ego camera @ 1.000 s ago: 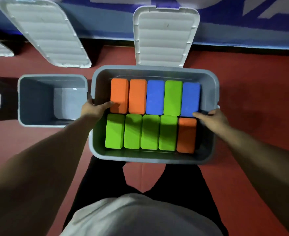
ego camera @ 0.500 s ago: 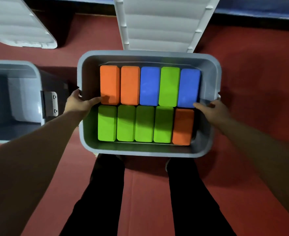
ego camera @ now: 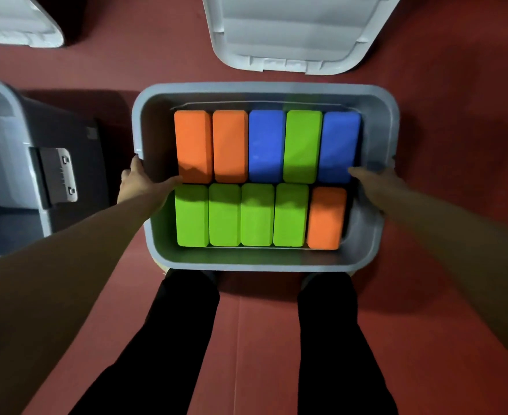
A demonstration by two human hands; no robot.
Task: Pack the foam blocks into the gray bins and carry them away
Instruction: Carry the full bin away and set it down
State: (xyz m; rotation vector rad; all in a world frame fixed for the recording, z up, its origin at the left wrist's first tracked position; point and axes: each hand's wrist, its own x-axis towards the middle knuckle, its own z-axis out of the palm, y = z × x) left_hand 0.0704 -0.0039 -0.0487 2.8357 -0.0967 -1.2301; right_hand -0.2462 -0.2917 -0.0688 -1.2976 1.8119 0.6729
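A gray bin [ego camera: 264, 91] hangs in front of my legs, above the red floor. It is packed with two rows of foam blocks: orange [ego camera: 193, 145], blue [ego camera: 266, 145] and green [ego camera: 257, 217] ones. My left hand [ego camera: 140, 184] grips the bin's left rim, thumb over the edge and inside. My right hand [ego camera: 375, 182] grips the right rim the same way, thumb reaching in by a blue block [ego camera: 339, 145].
A second gray bin [ego camera: 13, 163] with a latch stands open at the left. Two white lids lie on the floor, one [ego camera: 297, 31] just beyond the held bin, one [ego camera: 16, 22] at the far left. My dark-trousered legs [ego camera: 187, 339] stand below.
The bin has risen off the floor with both hands on its rims. I have stood up, so my legs are straight and the lids and the second bin have slid away.
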